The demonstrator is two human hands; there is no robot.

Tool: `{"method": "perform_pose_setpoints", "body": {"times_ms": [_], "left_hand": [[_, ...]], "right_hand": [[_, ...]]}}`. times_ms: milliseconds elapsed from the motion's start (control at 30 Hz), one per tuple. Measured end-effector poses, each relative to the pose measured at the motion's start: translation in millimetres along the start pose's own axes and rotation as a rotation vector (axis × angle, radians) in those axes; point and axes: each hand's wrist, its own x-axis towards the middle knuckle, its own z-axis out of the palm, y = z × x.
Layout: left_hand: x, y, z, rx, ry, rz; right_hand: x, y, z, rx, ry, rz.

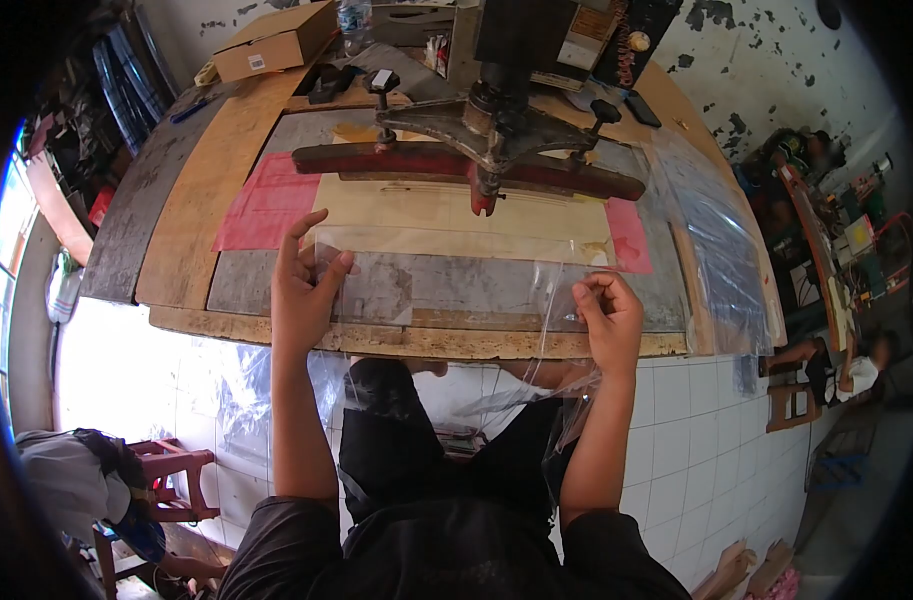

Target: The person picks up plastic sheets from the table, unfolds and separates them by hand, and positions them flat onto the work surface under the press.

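Observation:
A clear plastic sheet (456,290) stretches between my two hands over the front of the work table and hangs past its edge. My left hand (311,280) is at the sheet's left side, thumb and fingers apart, with the plastic near the thumb. At the right side, my right hand (606,305) pinches the sheet between thumb and curled fingers. Just beyond lies a pale yellow sheet (456,215) with pink pieces (266,205) at its ends. Above it stands a press head with a dark red bar (396,160).
A cardboard box (276,42) sits at the back left. Stacked clear plastic (716,260) covers the table's right side. A phone (642,110) lies at the back right. Other people sit at the far right and lower left.

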Motion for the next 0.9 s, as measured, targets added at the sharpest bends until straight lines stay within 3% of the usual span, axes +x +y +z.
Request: {"method": "perform_pose_setpoints", "body": {"times_ms": [900], "left_hand": [[-2.0, 12.0, 5.1, 0.006, 0.023, -0.004]], "right_hand": [[-0.3, 2.4, -0.5, -0.019, 0.028, 0.010]]}}
